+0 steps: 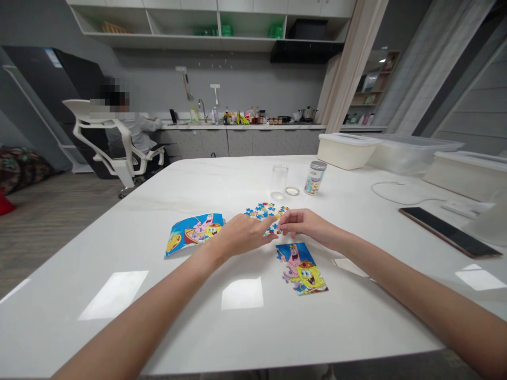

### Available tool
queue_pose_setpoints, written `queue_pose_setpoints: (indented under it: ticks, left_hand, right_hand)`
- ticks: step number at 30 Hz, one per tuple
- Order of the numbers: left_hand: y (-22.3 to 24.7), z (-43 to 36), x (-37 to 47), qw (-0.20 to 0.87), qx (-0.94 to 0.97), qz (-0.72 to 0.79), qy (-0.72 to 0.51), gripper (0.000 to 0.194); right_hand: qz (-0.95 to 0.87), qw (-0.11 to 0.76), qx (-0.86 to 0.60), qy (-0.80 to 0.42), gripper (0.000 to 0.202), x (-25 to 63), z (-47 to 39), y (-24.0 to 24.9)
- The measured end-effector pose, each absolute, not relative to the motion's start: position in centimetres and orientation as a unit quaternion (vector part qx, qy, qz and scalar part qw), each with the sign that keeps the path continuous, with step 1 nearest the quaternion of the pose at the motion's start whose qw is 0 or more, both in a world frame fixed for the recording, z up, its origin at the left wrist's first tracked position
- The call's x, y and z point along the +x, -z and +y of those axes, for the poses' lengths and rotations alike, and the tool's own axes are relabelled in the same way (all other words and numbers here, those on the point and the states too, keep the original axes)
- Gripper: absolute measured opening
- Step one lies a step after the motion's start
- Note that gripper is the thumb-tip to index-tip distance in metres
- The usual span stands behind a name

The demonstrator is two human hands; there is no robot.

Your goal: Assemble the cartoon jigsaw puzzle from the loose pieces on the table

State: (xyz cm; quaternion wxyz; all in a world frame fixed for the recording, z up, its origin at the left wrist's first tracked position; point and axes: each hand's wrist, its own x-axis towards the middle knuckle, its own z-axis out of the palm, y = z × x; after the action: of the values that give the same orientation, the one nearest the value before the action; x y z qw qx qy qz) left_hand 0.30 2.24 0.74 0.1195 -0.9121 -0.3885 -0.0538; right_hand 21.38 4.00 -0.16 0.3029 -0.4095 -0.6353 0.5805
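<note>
Loose jigsaw puzzle pieces (pixel 264 210) lie in a small heap on the white table, partly hidden behind my hands. Over the heap's left side, my left hand (pixel 247 233) is open, with its index finger and thumb stretched toward the pieces. My right hand (pixel 309 226) is closed in a pinch at the heap's right edge; whatever is between its fingertips is too small to make out. Just below the hands is a joined section of puzzle (pixel 304 270) with a yellow and a pink cartoon figure. A slightly curled picture sheet (pixel 194 232) rests beside my left wrist.
Behind the pieces stand a clear jar (pixel 279 182), a ring-shaped lid (pixel 292 191) and a printed can (pixel 315 178). Storage boxes (pixel 348 150), a cable (pixel 412 199) and a phone (pixel 447 231) are on the right. A person (pixel 134 134) sits in a chair at back left.
</note>
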Motion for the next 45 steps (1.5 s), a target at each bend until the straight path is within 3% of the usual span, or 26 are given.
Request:
queue_pose_setpoints:
  ticks: [10,25,32,37,42,45]
  left_hand:
    - [0.1,2.2,0.6,0.219,-0.91,-0.332,0.114,0.031]
    - [0.1,2.3,0.5,0.21,-0.908,-0.339,0.129,0.03]
    - [0.1,2.3,0.6,0.217,-0.9,-0.354,0.135,0.03]
    - [0.1,2.4,0.7,0.212,-0.899,-0.365,0.121,0.033]
    - [0.4,2.7,0.5,0.197,-0.901,-0.374,0.092,0.035]
    - [0.5,2.9,0.4,0.191,-0.905,-0.371,0.084,0.035]
  right_hand:
    - [-0.627,0.321,-0.377,-0.602,0.024,21.2,3.9,0.0]
    - [-0.583,0.325,-0.378,-0.642,0.027,21.4,3.6,-0.6]
    - [-0.596,0.349,-0.403,-0.601,0.022,21.5,3.9,-0.5]
    - [-0.633,0.355,-0.469,-0.503,0.014,22.7,5.2,-0.2]
    - [-0.825,0.184,-0.518,-0.132,0.008,24.7,6.1,0.0]
    - [-0.842,0.088,-0.527,-0.076,0.011,25.2,5.9,-0.1]
